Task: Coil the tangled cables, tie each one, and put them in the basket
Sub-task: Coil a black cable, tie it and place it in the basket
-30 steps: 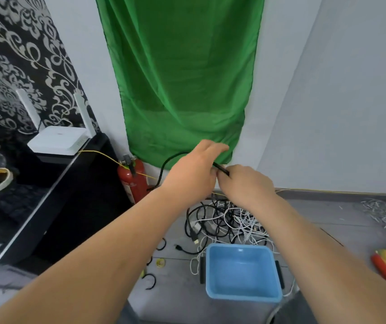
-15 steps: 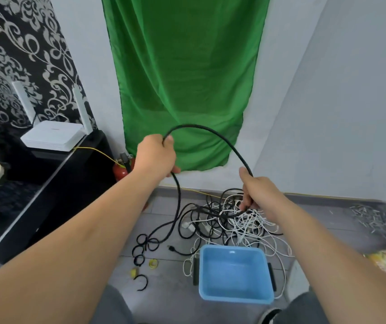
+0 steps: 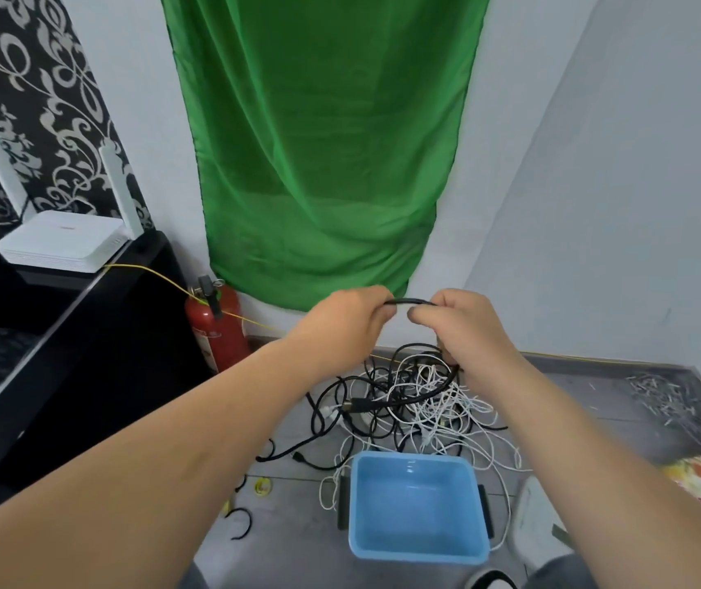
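Note:
A thick black cable (image 3: 409,302) runs between my two hands, held up in front of the green cloth. My left hand (image 3: 346,323) grips one side of it and my right hand (image 3: 459,325) pinches the other, a short span apart. More of the cable hangs below my right hand as a loop, ending in a plug (image 3: 359,405) over the pile. A tangle of black and white cables (image 3: 416,401) lies on the floor beneath. The blue basket (image 3: 414,552) sits empty nearer to me.
A red fire extinguisher (image 3: 215,329) stands by the wall at left, beside a black cabinet (image 3: 85,333) carrying a white router (image 3: 60,244). Small black cable ties (image 3: 240,522) lie on the floor left of the basket. A heap of white ties (image 3: 659,397) is at right.
My hands have come close together again, shrinking the wide arc of black cable into a short span. The cable's plug end has risen off the floor.

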A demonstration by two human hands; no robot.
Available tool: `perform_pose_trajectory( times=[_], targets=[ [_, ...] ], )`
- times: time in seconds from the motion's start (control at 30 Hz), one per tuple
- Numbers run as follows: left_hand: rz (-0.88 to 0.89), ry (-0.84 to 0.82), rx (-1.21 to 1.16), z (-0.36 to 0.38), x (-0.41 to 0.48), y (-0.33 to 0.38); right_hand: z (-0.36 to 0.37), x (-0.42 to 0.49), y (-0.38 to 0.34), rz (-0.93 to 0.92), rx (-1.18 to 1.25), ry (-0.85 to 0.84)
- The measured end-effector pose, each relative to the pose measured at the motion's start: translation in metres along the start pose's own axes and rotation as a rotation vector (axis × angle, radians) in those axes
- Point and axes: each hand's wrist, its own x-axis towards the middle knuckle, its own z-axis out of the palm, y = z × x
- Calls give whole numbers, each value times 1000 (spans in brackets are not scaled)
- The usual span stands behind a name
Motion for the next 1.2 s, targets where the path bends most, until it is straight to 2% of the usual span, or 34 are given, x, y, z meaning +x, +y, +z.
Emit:
perform_pose_trajectory(
  times=[0.1,0.2,0.3,0.43,0.5,0.6,0.7,0.8,0.87,0.97,1.07,1.13,1.2],
  targets=[
    [-32,306,18,-14,11,-3,-3,-3,0,87,347,-142],
    [-141,461,-64,-28,15,-7,-5,-7,-6,172,590,-330],
    [-252,520,-141,-34,14,-17,0,-9,-7,237,697,-483],
    [-346,541,-210,-33,11,-25,9,-10,-4,282,655,-643],
    [-395,581,-313,-37,13,-29,13,-11,-2,277,592,-695],
    [-417,600,-373,-54,13,-26,18,-15,-6,296,678,-684],
    [-493,497,-342,-55,5,-31,25,-23,-13,261,765,-597],
    [-536,187,-304,-34,-12,-40,34,-30,-20,226,832,-497],
    [-503,43,-213,-24,-23,-37,41,-34,-25,218,897,-448],
    [-422,-84,-94,-20,-36,-20,47,-43,-32,154,946,-404],
    [-344,-358,58,-10,-53,-3,47,-49,-36,76,935,-372],
    [-318,-424,-27,3,-68,-1,44,-49,-36,42,921,-331],
    [-335,-411,-90,11,-77,-4,39,-42,-34,13,914,-268]
  ],
)
